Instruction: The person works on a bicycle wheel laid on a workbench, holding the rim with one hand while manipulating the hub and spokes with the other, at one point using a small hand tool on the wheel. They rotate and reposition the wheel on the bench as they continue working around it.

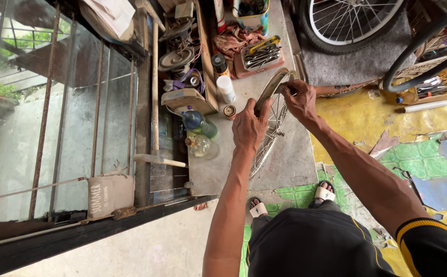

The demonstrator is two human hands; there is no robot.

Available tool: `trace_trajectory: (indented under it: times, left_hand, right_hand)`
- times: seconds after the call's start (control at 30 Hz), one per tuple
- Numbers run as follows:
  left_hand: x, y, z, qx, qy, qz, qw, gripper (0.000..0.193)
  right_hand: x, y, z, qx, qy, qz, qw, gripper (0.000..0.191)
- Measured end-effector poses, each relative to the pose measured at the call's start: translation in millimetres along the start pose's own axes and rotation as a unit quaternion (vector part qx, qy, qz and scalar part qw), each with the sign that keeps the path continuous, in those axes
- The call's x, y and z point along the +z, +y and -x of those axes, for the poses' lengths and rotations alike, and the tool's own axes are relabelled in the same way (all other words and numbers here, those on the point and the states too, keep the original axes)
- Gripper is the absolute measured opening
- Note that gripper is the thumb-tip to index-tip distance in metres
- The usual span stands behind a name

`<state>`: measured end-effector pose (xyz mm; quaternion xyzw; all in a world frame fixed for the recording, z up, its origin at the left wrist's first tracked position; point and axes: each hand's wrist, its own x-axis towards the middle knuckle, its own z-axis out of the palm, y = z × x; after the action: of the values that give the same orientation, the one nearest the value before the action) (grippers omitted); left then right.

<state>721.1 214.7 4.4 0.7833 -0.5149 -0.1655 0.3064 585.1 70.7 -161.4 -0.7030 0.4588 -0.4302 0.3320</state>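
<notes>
A bare bicycle wheel rim [272,87] with thin spokes stands on edge in front of me, its lower part reaching down toward the concrete slab [295,164]. My left hand [249,125] grips the near side of the rim from above. My right hand [300,97] holds the top of the rim, fingers pinched at a spoke. My two sandalled feet [290,201] stand just below the wheel.
A tray of wrenches [261,55], a dark can [219,65], a white bottle [226,88] and glass bottles [200,136] lie around the slab. Another spoked wheel [344,23] and a tyre [423,46] stand at the back right. A glass pane with rusty bars [54,118] fills the left.
</notes>
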Motion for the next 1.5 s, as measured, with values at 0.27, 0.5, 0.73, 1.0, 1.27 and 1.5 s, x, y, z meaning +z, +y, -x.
trace_trajectory:
  times: [0.27,0.5,0.73,1.0,1.27,1.5]
  left_hand:
    - [-2,-3,-2,-0.005,-0.002,0.002,1.0,0.053]
    - [0,-1,0,0.015,0.019,0.018,1.0,0.051]
    - [-1,3,0,0.006,-0.01,-0.018,1.0,0.052]
    - [2,4,-5,0.006,-0.003,-0.002,1.0,0.052]
    - [3,1,-3,0.015,0.007,-0.013,1.0,0.051]
    - [1,6,-6,0.018,0.013,-0.003,1.0,0.052]
  right_hand:
    - [18,1,48,-0.008,-0.044,0.022,0.999,0.029]
    - [1,2,-13,-0.028,-0.062,0.033,0.997,0.029]
    - [3,5,37,-0.036,-0.073,0.023,0.996,0.03]
    - [-2,5,7,-0.039,-0.079,0.005,0.996,0.028]
    - [6,2,23,-0.047,-0.018,0.035,0.998,0.022]
    - [4,10,19,-0.101,-0.045,0.012,0.994,0.026]
